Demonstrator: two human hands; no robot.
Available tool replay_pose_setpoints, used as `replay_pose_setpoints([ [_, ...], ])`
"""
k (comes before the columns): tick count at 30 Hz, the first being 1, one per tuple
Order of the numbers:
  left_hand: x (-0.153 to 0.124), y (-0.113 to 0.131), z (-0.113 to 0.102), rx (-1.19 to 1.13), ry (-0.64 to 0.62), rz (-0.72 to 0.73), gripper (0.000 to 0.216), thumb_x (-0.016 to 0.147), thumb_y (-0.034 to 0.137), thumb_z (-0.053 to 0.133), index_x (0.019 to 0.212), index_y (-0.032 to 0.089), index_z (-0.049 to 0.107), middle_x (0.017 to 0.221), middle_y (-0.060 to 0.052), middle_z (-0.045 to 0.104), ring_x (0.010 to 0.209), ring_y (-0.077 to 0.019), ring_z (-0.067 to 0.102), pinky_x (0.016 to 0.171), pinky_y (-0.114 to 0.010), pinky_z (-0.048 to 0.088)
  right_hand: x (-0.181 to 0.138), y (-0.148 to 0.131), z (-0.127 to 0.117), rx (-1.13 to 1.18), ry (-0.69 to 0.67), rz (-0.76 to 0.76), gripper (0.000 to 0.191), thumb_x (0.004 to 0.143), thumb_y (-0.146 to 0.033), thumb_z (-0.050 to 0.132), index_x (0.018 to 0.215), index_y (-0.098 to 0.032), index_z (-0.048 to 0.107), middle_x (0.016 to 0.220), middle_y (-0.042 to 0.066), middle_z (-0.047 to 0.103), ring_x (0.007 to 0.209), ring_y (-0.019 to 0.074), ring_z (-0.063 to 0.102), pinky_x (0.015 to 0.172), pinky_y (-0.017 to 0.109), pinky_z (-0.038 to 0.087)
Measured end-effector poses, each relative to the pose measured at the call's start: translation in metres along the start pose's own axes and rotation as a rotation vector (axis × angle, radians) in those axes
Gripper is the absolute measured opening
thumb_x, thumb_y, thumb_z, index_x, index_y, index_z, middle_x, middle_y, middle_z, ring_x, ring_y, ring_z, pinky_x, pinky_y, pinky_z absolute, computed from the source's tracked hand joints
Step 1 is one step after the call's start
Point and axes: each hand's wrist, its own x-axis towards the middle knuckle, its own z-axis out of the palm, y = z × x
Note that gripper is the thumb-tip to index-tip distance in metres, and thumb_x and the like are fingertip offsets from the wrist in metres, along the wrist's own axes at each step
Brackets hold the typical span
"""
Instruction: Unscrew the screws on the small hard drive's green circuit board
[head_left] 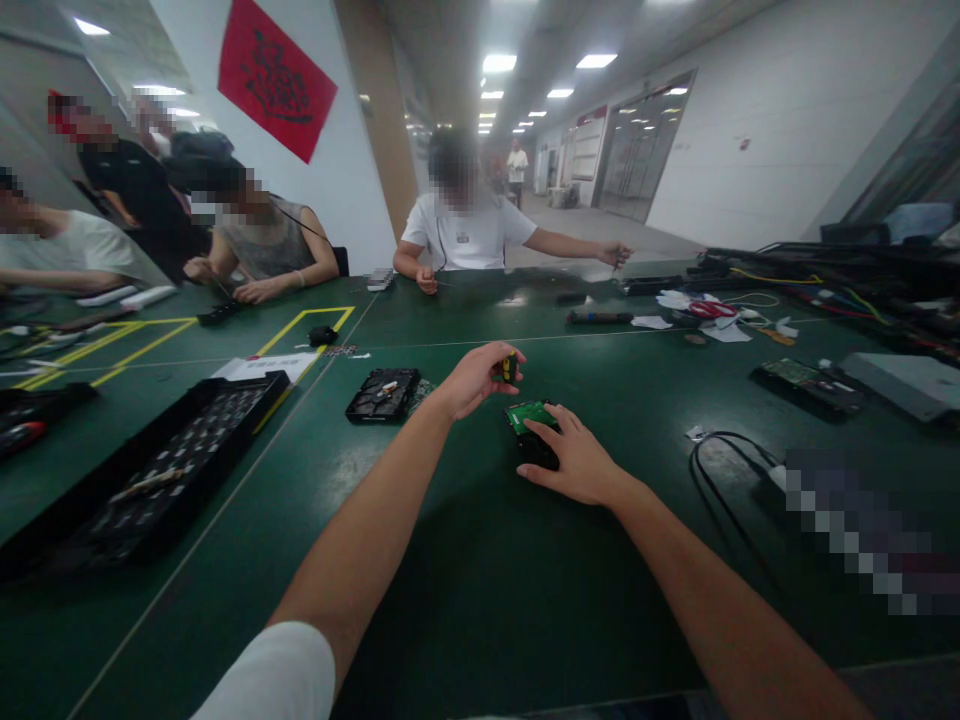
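My left hand is closed around the black-and-yellow handle of a screwdriver, held upright just above a small hard drive. That hard drive lies on the green table with its green circuit board facing up. My right hand rests on the drive's near side, fingers pressed over its edge and pinning it down. A second black hard drive sits to the left of my left hand.
A long black tray lies at the left. A black cable loops at the right, beside more boards. Several people sit across and along the left side, working with their own hands. Yellow tape lines mark the table.
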Motion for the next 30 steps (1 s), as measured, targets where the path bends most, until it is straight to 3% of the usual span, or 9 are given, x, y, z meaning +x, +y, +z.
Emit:
replay_pose_setpoints([
  [9, -0.002, -0.0013, 0.0108, 0.021, 0.058, 0.003, 0.031, 0.088, 0.044, 0.073, 0.096, 0.016, 0.06, 0.091, -0.009, 0.068, 0.088, -0.0215, 0.07, 0.061, -0.025, 0.056, -0.0006, -0.0011, -0.0011, 0.004, 0.0, 0.006, 0.095, 0.084, -0.089, 0.048, 0.158, -0.029, 0.044, 0.169, 0.013, 0.027, 0.155, 0.044, 0.022, 0.125, 0.063, 0.023],
  [16, -0.0002, -0.0009, 0.0035, -0.082, 0.043, -0.013, 0.032, 0.095, 0.044, 0.058, 0.109, 0.018, 0.07, 0.09, -0.005, 0.063, 0.085, -0.0183, 0.065, 0.074, -0.034, 0.062, -0.0003, -0.0002, -0.0013, 0.006, -0.005, 0.003, 0.097, 0.084, -0.09, 0.046, 0.158, -0.027, 0.043, 0.169, 0.015, 0.027, 0.156, 0.044, 0.021, 0.124, 0.062, 0.024],
  [21, -0.0021, 0.0042, 0.0026, 0.032, 0.009, 0.013, 0.03, 0.09, 0.043, 0.07, 0.099, 0.014, 0.067, 0.097, -0.008, 0.064, 0.089, -0.0183, 0.065, 0.07, -0.032, 0.061, -0.0014, -0.0007, -0.0024, 0.004, -0.012, 0.005, 0.097, 0.084, -0.09, 0.046, 0.159, -0.029, 0.042, 0.17, 0.013, 0.026, 0.156, 0.0443, 0.019, 0.125, 0.062, 0.022],
  [25, -0.0035, 0.0066, 0.0052, 0.184, 0.094, 0.051, 0.032, 0.087, 0.041, 0.076, 0.093, 0.014, 0.06, 0.093, -0.009, 0.069, 0.085, -0.018, 0.066, 0.066, -0.029, 0.058, -0.0027, -0.0022, -0.0056, 0.011, -0.03, 0.011, 0.097, 0.084, -0.09, 0.044, 0.159, -0.029, 0.04, 0.17, 0.013, 0.024, 0.156, 0.0451, 0.019, 0.125, 0.063, 0.022],
  [30, -0.0026, 0.0022, 0.0069, 0.157, 0.055, 0.074, 0.03, 0.089, 0.042, 0.071, 0.102, 0.017, 0.062, 0.088, -0.006, 0.068, 0.083, -0.0178, 0.068, 0.062, -0.025, 0.054, -0.0026, -0.0033, -0.006, 0.013, -0.021, 0.007, 0.096, 0.085, -0.09, 0.045, 0.158, -0.027, 0.043, 0.169, 0.014, 0.026, 0.156, 0.0444, 0.02, 0.125, 0.062, 0.022],
])
